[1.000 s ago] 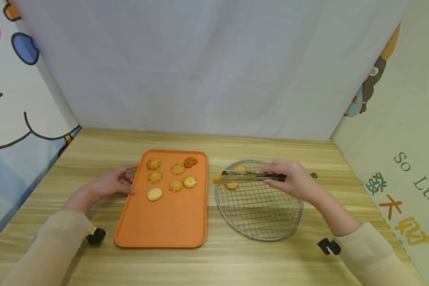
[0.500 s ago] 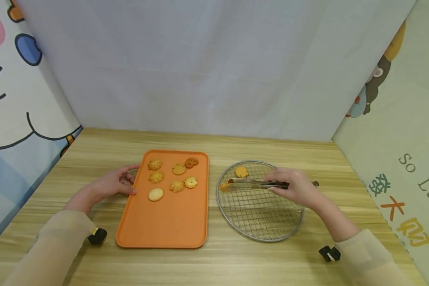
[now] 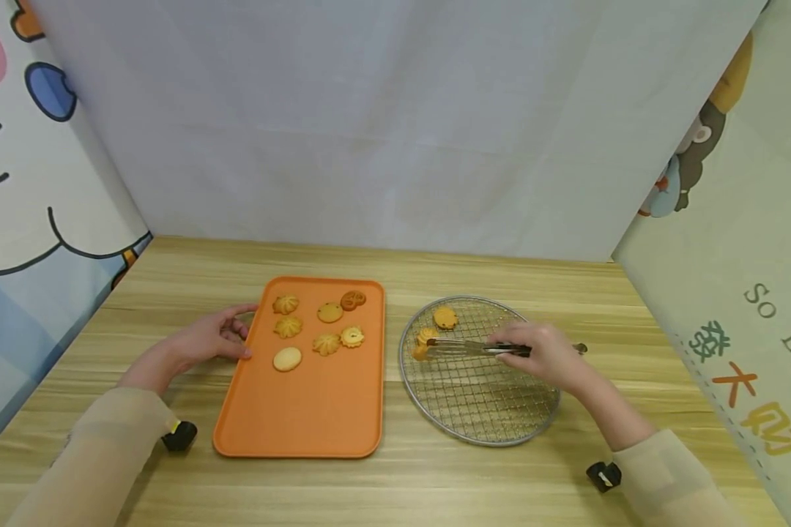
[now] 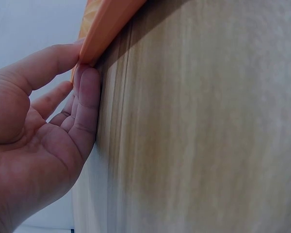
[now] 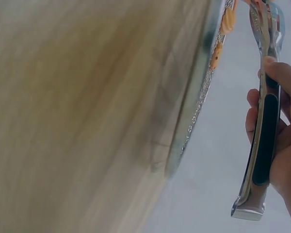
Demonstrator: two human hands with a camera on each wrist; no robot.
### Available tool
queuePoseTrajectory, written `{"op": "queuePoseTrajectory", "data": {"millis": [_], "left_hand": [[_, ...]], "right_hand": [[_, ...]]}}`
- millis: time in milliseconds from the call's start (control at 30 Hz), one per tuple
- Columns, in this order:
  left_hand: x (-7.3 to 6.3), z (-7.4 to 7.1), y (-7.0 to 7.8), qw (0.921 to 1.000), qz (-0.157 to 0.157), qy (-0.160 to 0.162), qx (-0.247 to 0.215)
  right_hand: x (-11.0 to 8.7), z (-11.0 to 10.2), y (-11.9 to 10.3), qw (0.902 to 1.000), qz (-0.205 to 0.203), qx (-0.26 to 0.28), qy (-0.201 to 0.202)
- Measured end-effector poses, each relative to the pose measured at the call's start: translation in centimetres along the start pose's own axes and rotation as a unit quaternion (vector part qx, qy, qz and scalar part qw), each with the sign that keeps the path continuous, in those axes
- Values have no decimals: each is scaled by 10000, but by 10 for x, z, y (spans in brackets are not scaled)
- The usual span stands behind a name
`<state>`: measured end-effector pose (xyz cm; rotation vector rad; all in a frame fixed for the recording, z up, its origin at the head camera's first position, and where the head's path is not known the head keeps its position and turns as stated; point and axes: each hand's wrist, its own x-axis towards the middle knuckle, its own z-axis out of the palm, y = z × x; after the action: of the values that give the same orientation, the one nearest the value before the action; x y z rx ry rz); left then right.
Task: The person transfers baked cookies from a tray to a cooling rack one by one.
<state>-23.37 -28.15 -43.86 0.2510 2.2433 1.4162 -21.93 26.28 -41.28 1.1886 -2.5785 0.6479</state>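
Observation:
My left hand [image 3: 207, 338] holds the left rim of the orange tray [image 3: 303, 417]. In the left wrist view the thumb [image 4: 63, 56] lies on the rim and other fingers reach beneath it. Several cookies [image 3: 287, 359] lie on the tray's upper half. My right hand [image 3: 543, 351] grips metal tongs [image 3: 464, 347] with dark handle grips, over a round wire rack [image 3: 488, 410]. At the tongs' tips is a golden cookie [image 3: 420, 353]; whether it touches the mesh I cannot tell. A swirled cookie [image 3: 426, 335] and a round cookie [image 3: 444, 317] lie close by on the rack.
Tray and rack stand side by side on a wood-grain table [image 3: 270, 490], a narrow gap between them. A pale cloth [image 3: 382, 146] hangs behind the table. Printed panels [image 3: 732, 293] close in both sides.
My right hand has brought the tongs and cookie from above the rack's left rim rightward and nearer to me, over the mesh. The left hand stays at the tray.

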Motion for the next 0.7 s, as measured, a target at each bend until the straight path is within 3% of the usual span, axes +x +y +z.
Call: {"op": "queuePoseTrajectory", "data": {"millis": [700], "left_hand": [[0, 0, -1, 10000, -25, 38, 5]], "right_hand": [[-4, 7, 8, 9997, 94, -236, -6]]}}
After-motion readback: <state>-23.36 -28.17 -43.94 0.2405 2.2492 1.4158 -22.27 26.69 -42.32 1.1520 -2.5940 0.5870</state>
